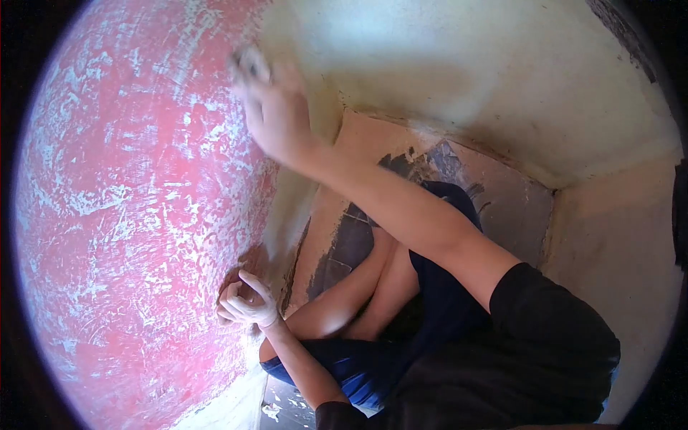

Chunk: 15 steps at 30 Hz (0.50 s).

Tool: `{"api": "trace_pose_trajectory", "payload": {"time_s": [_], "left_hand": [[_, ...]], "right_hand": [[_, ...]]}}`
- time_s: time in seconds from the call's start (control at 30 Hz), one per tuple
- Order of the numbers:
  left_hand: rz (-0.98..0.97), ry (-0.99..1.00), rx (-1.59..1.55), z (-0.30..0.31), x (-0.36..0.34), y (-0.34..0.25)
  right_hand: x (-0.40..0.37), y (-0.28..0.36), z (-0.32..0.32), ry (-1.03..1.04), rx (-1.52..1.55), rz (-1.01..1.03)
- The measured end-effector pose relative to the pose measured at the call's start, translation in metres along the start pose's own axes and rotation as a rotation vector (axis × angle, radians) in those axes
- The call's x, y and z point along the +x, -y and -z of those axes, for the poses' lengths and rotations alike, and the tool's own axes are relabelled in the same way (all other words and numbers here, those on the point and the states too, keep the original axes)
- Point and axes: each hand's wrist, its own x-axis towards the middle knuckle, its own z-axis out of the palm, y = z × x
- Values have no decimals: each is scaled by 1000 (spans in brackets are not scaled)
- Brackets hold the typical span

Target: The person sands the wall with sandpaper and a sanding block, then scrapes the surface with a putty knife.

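Observation:
A wall with patchy pink and white paint [143,179] fills the left side. My right hand [283,118] is raised against its upper right part, blurred by motion. Its fingers are closed on a small greyish piece [251,64], too smeared to name. Lower down, my left hand [247,302] is at the same wall with its fingers curled in and its thumb stretched out. White dust coats those fingers, and no object shows in them. A dark shadow lies on the wall around this hand.
A pale, stained wall [444,64] meets the pink one in a corner close by. Dark tiles with worn brown patches cover the floor [502,193]. My crossed legs [351,294] are on it, near the wall. Another wall [616,236] rises at the right.

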Motion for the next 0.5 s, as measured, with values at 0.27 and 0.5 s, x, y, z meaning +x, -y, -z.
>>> {"api": "trace_pose_trajectory", "payload": {"time_s": [0.27, 0.5], "left_hand": [[-17, -37, -28, 0, 0, 5], [25, -37, -75, 0, 1, 4]], "right_hand": [[31, -31, 5, 29, 99, -120], [33, -45, -18, -105, 29, -205]]}}
